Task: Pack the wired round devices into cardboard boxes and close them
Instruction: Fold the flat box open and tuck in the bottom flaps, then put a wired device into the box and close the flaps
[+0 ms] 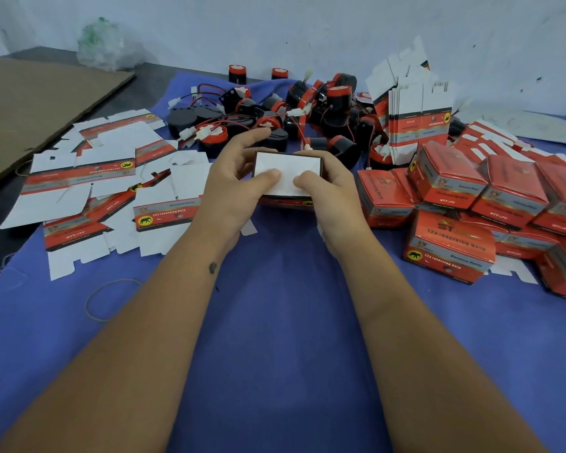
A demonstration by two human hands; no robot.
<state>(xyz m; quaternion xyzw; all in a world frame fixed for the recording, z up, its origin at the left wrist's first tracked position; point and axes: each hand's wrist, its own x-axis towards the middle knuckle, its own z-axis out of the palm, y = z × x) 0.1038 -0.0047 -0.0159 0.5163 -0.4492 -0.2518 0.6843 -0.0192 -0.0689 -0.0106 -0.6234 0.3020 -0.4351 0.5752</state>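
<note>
Risk first: thin white flaps on the box (286, 173) buckling or popping back up if thumb pressure goes uneven; paperboard light, creases soft, so easy to crush a corner or tear at the tuck slot. Left hand (234, 188) and right hand (332, 191) both curled around the box sides, thumbs pressing down on the white folded flaps, fingers wrapped behind; box held just above the blue cloth (275, 322), near its middle, slightly toward the far edge. Cannot tell whether a device sits inside, since flaps cover the opening; if a wire is trapped under a flap, closure likely to bulge or spring open. Second risk: knocking the heap of round devices (275, 116) just behind the fingers, loose red and black leads with white plugs tangled, prone to snagging. Devices hard black plastic cylinders with red faces, smooth. Flat unfolded cartons (111, 178) toward the left edge: glossy red print outside, matte white inside, slippery in a loose overlap. Closed boxes (455, 207) stacked toward the right edge, glossy, squarish, pile uneven and liable to slide. Rubber band (105, 299) lying loose near the left front.
</note>
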